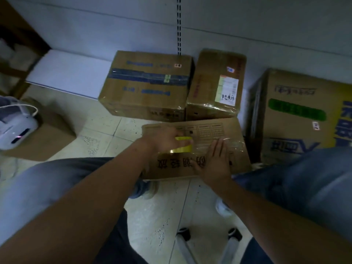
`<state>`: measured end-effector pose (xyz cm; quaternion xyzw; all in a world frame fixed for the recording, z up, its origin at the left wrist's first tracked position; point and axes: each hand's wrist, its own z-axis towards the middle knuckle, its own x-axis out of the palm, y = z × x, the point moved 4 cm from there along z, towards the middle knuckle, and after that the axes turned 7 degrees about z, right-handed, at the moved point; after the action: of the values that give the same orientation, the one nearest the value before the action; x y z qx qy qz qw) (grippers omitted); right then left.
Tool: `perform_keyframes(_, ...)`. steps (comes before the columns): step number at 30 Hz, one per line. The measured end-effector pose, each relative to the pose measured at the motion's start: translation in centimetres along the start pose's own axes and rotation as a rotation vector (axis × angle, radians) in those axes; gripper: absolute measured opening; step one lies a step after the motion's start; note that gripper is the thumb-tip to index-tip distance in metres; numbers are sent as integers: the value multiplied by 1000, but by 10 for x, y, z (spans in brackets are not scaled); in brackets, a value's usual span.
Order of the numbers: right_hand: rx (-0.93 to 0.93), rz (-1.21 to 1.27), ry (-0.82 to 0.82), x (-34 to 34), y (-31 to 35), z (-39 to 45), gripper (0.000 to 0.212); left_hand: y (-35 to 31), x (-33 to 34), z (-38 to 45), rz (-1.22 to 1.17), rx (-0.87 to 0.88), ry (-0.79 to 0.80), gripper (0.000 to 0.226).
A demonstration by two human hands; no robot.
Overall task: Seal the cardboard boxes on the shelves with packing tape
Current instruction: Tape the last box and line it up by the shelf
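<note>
Yellow tape roll [183,145] gripped in left hand [165,139] on cardboard box [207,130]; right hand [214,162] flat, fingers straight, pressing clear tape [231,144] down.

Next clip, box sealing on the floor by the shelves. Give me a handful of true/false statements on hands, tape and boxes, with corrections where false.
1. The left hand holds the yellow tape roll. True.
2. The right hand is lifted clear of the near box. False: it lies flat on the box top, fingers straight, pressing on the clear tape there.
3. The box with the blue tape strip stands behind the near box. True.
4. The box with the white label lies open. False: it is closed and wrapped in clear tape.
5. The big box with the green patch stands left of the person. False: it is on their right.
</note>
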<state>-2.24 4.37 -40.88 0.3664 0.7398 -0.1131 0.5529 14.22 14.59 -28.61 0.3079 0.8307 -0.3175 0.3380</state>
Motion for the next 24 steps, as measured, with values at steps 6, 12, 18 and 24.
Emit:
perform_keyframes(6, 10, -74, 152, -26, 8, 6, 123, 79, -28, -44, 324, -150, 66, 45)
perform_keyframes(12, 48, -100, 232, -30, 17, 11, 125, 146, -4, -61, 316, -313, 80, 71)
perform_keyframes(18, 22, -35, 171, -21, 17, -3, 110, 176, 35, -17, 269, -326, 160, 58)
perform_keyframes(24, -291, -78, 28, -1, 55, -6, 88, 195, 50, 17, 110, -179, 246, 48)
